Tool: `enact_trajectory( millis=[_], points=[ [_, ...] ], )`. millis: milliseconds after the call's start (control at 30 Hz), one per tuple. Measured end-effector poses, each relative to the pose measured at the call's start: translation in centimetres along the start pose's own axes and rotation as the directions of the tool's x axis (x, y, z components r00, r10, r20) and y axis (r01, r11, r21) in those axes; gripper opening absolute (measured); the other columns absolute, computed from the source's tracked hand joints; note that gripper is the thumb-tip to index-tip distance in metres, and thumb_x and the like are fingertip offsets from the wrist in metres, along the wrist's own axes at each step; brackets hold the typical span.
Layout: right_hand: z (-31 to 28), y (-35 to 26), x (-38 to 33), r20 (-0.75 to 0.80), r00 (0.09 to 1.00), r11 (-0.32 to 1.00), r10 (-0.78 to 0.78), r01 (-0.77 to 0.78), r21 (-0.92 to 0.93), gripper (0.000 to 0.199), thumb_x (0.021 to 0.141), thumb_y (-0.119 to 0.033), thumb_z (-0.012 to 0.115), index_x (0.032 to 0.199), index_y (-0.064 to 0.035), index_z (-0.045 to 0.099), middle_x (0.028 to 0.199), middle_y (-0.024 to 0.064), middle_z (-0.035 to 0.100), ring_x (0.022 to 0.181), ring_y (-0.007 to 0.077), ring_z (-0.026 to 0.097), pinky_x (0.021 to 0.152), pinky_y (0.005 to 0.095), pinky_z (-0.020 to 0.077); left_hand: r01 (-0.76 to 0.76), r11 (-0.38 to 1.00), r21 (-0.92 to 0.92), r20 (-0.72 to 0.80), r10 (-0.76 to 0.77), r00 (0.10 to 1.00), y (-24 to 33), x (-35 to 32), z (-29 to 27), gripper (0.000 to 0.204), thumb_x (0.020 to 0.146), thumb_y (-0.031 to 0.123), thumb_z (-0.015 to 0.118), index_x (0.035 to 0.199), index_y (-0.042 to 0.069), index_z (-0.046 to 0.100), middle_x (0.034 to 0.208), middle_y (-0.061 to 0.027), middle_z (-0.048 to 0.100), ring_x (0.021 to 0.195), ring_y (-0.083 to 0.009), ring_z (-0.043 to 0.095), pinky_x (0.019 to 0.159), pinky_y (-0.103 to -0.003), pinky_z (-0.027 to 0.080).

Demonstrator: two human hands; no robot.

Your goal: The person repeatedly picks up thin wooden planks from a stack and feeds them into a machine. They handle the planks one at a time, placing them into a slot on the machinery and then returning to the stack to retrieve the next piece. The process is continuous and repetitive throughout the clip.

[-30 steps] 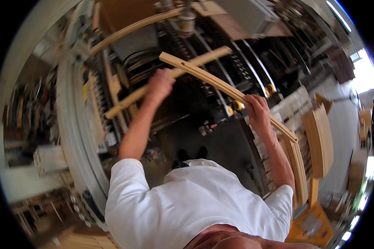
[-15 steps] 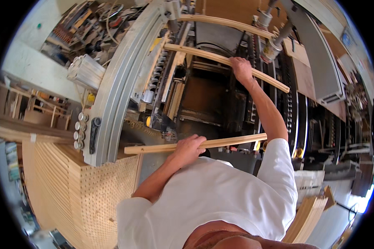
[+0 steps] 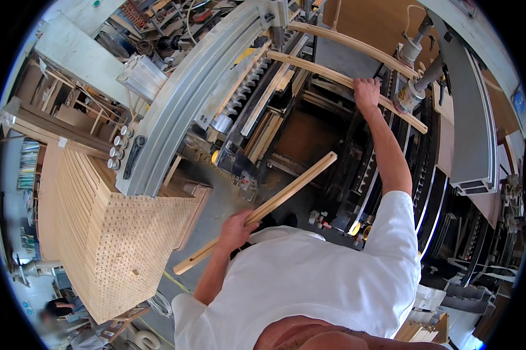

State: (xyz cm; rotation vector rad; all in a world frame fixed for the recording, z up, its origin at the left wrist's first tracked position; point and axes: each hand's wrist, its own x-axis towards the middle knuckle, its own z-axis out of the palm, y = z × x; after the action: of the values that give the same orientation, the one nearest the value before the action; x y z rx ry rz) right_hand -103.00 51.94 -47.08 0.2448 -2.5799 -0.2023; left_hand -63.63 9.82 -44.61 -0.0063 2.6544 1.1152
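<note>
My left hand (image 3: 235,229) is closed around a long pale wooden strip (image 3: 292,188) in front of my body. That strip slants from low left up to the right, clear of the machine. With my arm stretched out, my right hand (image 3: 367,96) grips a second wooden strip (image 3: 321,70), its fingers curled over the top. This one lies across the two rails of a woodworking machine (image 3: 257,114). Behind it a third wooden strip (image 3: 347,39) spans the same rails, roughly parallel, with no hand on it.
A grey metal beam (image 3: 201,96) runs along the left, with round knobs (image 3: 118,149) at its near end. Below it stands a large stack of wooden strips (image 3: 123,233). Two cylinders (image 3: 410,96) hang over the right rail. A person (image 3: 53,326) shows blurred at the lower left.
The strip in my left hand has swung from nearly level to a steep slant, its right end raised, and that hand is lower. My right hand still grips the second strip. The view has shifted.
</note>
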Motion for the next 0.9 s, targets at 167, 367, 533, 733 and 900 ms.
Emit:
enact_trajectory(
  millis=[167,367,533,733,900],
  points=[
    [0.1,-1.3,1.1,0.037,0.999,1.0,0.021,-0.02,-0.023,0.01,0.084,-0.013,0.058,0.089,-0.0113,0.067,0.088,0.0082,0.071,0.096,0.0285,0.063,0.094,0.0462,0.0405,0.099,0.987,0.129,-0.001,-0.099,0.995,-2.2,-0.1,1.0,0.042,0.08,0.024,0.075,0.116,0.004,0.066,0.108,-0.0196,0.068,0.1,-0.0382,0.064,0.086,-0.043,0.052],
    [-0.2,-1.7,0.9,0.043,0.998,0.998,0.034,-0.031,-0.062,0.013,0.085,-0.013,0.057,0.091,-0.0112,0.067,0.092,0.0087,0.072,0.097,0.029,0.064,0.094,0.0464,0.0397,0.205,0.965,0.163,0.067,-0.219,0.974,-5.0,-0.4,2.1,0.043,0.079,0.028,0.075,0.117,0.009,0.066,0.111,-0.0181,0.068,0.104,-0.0373,0.063,0.087,-0.045,0.051],
    [-0.6,-2.2,1.4,0.097,0.995,0.996,0.033,-0.025,-0.09,0.014,0.085,-0.013,0.057,0.094,-0.0115,0.068,0.094,0.0089,0.072,0.098,0.0291,0.064,0.094,0.0478,0.0392,0.21,0.959,0.191,0.004,-0.215,0.977,-6.9,-2.3,2.2,0.042,0.079,0.027,0.075,0.117,0.01,0.067,0.111,-0.0176,0.067,0.103,-0.0374,0.063,0.088,-0.045,0.051],
    [0.2,-1.3,1.3,0.147,0.986,0.994,0.082,-0.071,-0.078,0.022,0.077,-0.012,0.069,0.098,-0.0107,0.065,0.099,0.0103,0.07,0.103,0.0309,0.062,0.094,0.048,0.0407,0.23,0.966,0.115,-0.077,-0.222,0.972,-6.1,-5.6,-0.4,0.042,0.077,0.021,0.078,0.114,0.005,0.067,0.11,-0.0188,0.068,0.103,-0.038,0.064,0.088,-0.042,0.051],
    [-0.3,-2.1,1.5,0.194,0.976,0.99,0.095,-0.072,-0.122,0.017,0.084,-0.015,0.061,0.1,-0.0125,0.066,0.103,0.0098,0.071,0.104,0.0305,0.065,0.092,0.0493,0.0432,0.248,0.969,0.023,-0.195,-0.239,0.951,-4.2,-10.6,-5.5,0.041,0.076,0.014,0.079,0.114,0.001,0.067,0.106,-0.0178,0.068,0.096,-0.0315,0.066,0.084,-0.038,0.052]
  ],
)
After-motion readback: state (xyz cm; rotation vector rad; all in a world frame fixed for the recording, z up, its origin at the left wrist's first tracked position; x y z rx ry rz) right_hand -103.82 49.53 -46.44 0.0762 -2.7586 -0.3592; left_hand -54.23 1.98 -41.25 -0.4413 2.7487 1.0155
